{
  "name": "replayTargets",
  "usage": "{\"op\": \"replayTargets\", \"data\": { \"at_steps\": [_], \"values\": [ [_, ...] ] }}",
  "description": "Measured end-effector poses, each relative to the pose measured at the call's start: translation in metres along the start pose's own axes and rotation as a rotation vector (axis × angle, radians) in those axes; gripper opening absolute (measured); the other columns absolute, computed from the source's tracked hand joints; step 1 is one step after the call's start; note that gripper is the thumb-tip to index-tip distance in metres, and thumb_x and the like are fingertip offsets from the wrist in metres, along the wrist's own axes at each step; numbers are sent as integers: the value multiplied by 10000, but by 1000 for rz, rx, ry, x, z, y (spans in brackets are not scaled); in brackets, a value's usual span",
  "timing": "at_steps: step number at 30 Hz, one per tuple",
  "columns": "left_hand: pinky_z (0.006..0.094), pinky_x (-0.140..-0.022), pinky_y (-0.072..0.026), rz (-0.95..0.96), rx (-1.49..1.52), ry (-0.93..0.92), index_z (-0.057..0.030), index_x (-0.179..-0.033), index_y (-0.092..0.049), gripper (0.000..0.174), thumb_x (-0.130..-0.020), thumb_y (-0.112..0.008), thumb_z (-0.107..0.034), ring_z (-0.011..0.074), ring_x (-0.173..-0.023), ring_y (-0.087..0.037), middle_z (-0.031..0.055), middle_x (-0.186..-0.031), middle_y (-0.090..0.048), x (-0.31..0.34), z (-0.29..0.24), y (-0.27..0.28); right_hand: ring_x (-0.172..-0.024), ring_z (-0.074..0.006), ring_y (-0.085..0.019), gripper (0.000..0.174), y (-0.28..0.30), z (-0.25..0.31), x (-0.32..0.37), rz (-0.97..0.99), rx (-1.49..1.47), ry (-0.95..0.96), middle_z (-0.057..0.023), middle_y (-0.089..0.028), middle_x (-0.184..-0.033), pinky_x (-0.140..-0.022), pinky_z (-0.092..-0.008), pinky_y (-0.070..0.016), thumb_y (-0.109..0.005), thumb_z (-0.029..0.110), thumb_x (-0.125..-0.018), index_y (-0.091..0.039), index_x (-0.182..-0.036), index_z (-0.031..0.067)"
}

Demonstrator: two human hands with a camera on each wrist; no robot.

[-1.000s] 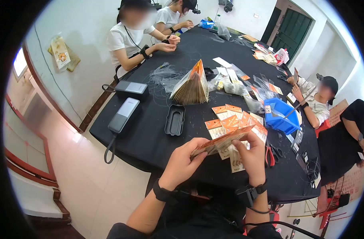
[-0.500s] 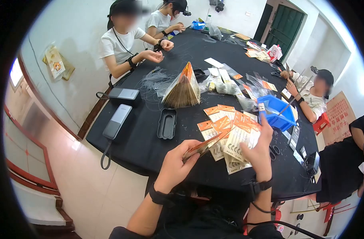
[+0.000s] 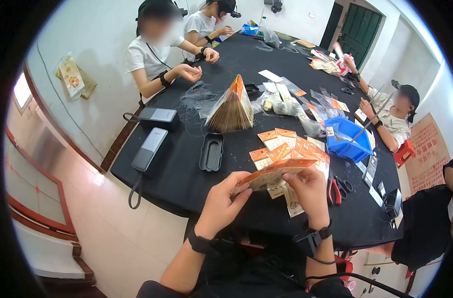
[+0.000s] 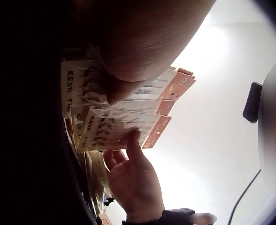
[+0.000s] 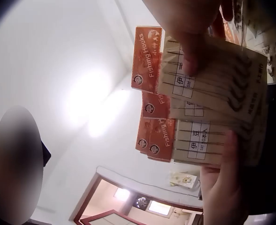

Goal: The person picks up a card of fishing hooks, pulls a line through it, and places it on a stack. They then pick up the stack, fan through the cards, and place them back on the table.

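Both hands hold a fanned bunch of fishing hook packets (image 3: pixel 271 176), cream cards with orange tops in clear sleeves. My left hand (image 3: pixel 221 201) grips its left end, thumb on the near face. At the right end, my right hand (image 3: pixel 308 191) pinches a packet between thumb and fingers. The right wrist view shows dark hooks on the front packet (image 5: pixel 213 77) and "Fishing Hooks" printed on an orange top. In the left wrist view the packets (image 4: pixel 119 126) overlap in steps. Beneath the hands, more loose packets (image 3: pixel 278 141) lie spread on the black table (image 3: pixel 187 191).
An upright fan of packets (image 3: pixel 231 111) stands behind an open black case (image 3: pixel 211 151). Two power banks (image 3: pixel 149 149) lie left. Red-handled pliers (image 3: pixel 334 192), black scissors (image 3: pixel 344 187) and a blue bin (image 3: pixel 348 139) sit right. Other people work around the table.
Half a second ago the right hand was off the bunch with spread fingers, over the loose packets. Now it pinches the bunch's right end again, and the bunch is fanned out between both hands.
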State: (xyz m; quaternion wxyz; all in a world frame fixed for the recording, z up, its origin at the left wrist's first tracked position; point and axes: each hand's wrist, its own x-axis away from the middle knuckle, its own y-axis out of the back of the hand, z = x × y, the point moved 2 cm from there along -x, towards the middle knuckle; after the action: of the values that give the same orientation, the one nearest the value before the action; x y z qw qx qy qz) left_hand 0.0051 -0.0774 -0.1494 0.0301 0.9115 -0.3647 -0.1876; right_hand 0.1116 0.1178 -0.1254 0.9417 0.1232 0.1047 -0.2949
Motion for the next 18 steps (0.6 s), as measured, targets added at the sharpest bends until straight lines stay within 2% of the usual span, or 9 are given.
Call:
{"op": "replayTargets", "data": {
  "at_steps": [3,6,9,12,13,18],
  "values": [
    [321,-833,-506,-3,-33,10,-16,-1198,-578,311,-908,-655,-101,283,-948,-685,168,-1033,-687,0,-2,1,-891,-103,-649,232,1,6,3,35,-104,-98,-56,-714,-1026,-791,-254,-514,-751,27,-851,-694,-1072,-16],
    [323,-825,-508,-1,-17,-15,-14,-1199,-578,328,-898,-667,-108,286,-924,-693,176,-1008,-695,-1,-3,1,-850,-92,-657,224,-5,8,3,49,-116,-38,-55,-728,-984,-762,-242,-522,-741,30,-864,-689,-1079,-6],
    [326,-816,-511,-30,-3,27,0,-1202,-572,341,-893,-669,-106,295,-903,-697,183,-993,-701,0,2,1,-875,-103,-661,238,-12,8,4,40,-183,-47,-64,-724,-996,-777,-251,-521,-734,31,-871,-669,-1095,-17],
    [326,-811,-513,-36,-17,11,15,-1204,-567,342,-896,-660,-100,303,-897,-699,190,-990,-703,0,5,1,-919,-115,-664,278,-5,5,-1,-50,-163,-28,-81,-717,-1039,-815,-265,-524,-731,40,-877,-638,-1131,-24],
    [325,-811,-513,-45,-19,3,17,-1205,-566,343,-897,-659,-99,304,-899,-699,192,-992,-703,0,5,1,-968,-131,-663,312,-2,9,-1,-107,-209,17,-100,-703,-1091,-862,-280,-524,-726,54,-887,-614,-1165,-32],
    [323,-811,-513,-61,-72,-36,17,-1205,-563,340,-897,-657,-95,305,-903,-701,198,-995,-703,0,-1,2,-1024,-155,-661,358,30,20,-11,-178,-222,23,-121,-690,-1133,-893,-284,-523,-711,67,-904,-578,-1217,-47]
  ]
}}
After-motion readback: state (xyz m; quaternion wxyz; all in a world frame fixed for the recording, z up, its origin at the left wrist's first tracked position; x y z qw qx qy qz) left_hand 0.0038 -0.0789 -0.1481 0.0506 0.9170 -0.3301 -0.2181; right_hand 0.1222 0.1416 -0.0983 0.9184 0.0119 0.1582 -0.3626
